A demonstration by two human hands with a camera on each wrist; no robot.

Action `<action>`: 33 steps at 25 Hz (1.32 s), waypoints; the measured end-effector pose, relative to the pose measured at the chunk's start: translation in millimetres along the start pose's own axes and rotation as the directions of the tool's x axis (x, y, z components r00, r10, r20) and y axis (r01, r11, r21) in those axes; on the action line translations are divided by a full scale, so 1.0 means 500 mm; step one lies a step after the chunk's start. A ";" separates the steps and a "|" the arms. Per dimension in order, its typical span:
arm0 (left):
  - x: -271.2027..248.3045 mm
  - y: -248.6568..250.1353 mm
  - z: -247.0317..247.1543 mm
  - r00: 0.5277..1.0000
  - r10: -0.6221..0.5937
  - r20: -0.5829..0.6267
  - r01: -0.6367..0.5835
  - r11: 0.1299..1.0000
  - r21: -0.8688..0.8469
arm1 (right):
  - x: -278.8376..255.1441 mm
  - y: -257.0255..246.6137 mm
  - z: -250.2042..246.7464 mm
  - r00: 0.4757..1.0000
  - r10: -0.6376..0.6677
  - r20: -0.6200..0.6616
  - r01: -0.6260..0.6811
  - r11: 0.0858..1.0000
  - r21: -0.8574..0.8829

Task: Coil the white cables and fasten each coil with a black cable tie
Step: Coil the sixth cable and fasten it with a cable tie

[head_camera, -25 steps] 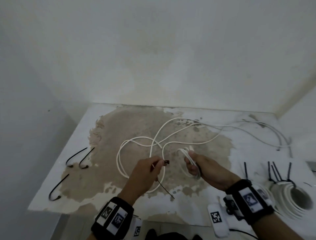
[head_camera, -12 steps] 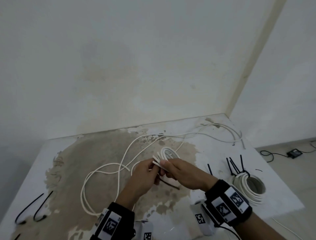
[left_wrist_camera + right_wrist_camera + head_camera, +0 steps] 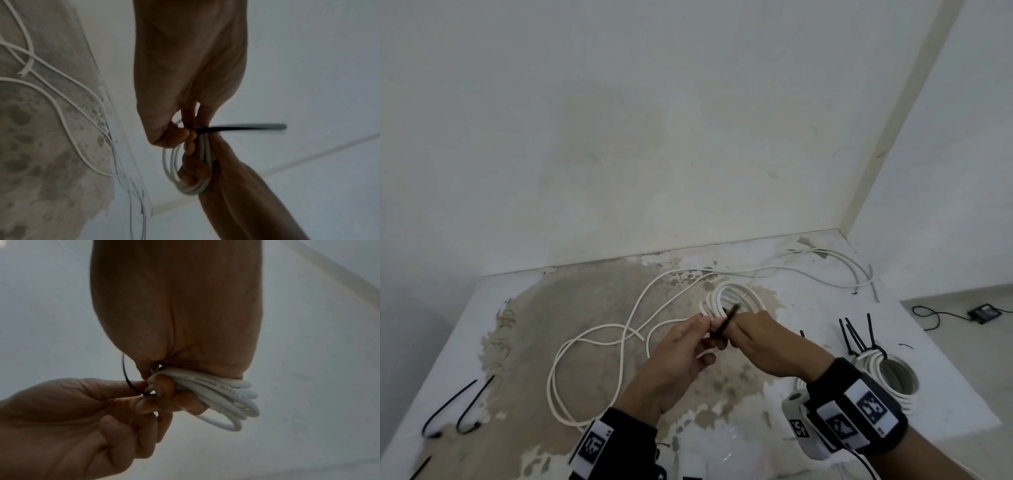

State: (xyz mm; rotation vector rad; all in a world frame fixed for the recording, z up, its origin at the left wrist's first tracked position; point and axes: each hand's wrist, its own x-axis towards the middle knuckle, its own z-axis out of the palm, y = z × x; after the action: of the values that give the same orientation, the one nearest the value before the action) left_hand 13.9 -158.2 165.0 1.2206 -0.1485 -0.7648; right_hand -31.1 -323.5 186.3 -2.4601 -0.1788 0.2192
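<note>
My right hand [image 3: 734,330] grips a small coil of white cable [image 3: 732,296] just above the table. In the right wrist view its fingers [image 3: 164,391] curl round the bunched loops of the coil [image 3: 226,397]. My left hand [image 3: 707,323] pinches a black cable tie [image 3: 727,320] against the coil. The tie [image 3: 236,128] sticks out straight past the loops in the left wrist view, beside my left hand [image 3: 185,134]. Seen from the right wrist, the tie [image 3: 125,374] curves up from my left fingertips [image 3: 141,395]. How far it wraps round the coil is hidden.
Loose white cable [image 3: 592,346] loops over the stained table [image 3: 448,342], and more cable [image 3: 825,270] trails to the back right corner. A tied coil [image 3: 893,373] with black tie tails [image 3: 856,335] lies right. Spare black ties [image 3: 458,407] lie left. A black adapter [image 3: 984,312] is on the floor.
My hands have come together. The left hand has brought the black tie to the coil in my right hand, and the tie's tail now points up. The view has swung right.
</note>
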 end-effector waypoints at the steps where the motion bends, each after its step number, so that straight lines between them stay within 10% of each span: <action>1: 0.001 -0.005 0.001 0.999 0.031 -0.013 -0.031 0.999 -0.021 | 0.001 -0.003 0.001 0.999 -0.025 -0.023 0.024 0.997 -0.069; 10: 0.013 -0.001 0.017 0.982 0.140 -0.124 -0.157 0.978 -0.136 | 0.006 -0.034 0.011 0.957 0.046 -0.285 0.028 0.968 0.249; 20: 0.012 0.033 0.038 0.990 0.078 -0.117 -0.090 0.991 -0.101 | -0.001 -0.018 0.070 0.772 0.015 -0.635 0.183 0.952 0.244; 27: -0.010 0.044 0.048 0.999 -0.040 -0.037 0.021 0.915 -0.404 | -0.004 -0.030 0.053 0.671 -0.077 -0.738 0.300 0.938 0.176; 33: -0.023 0.054 0.052 0.996 -0.065 0.067 0.091 0.846 -0.526 | -0.005 -0.037 0.053 0.745 0.059 -0.664 0.341 0.822 0.456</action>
State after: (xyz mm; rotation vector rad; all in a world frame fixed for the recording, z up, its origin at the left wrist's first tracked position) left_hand 4.5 -168.1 201.6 0.6827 0.0759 -0.8362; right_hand -40.3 -293.4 177.7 -1.7792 0.0064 -0.6018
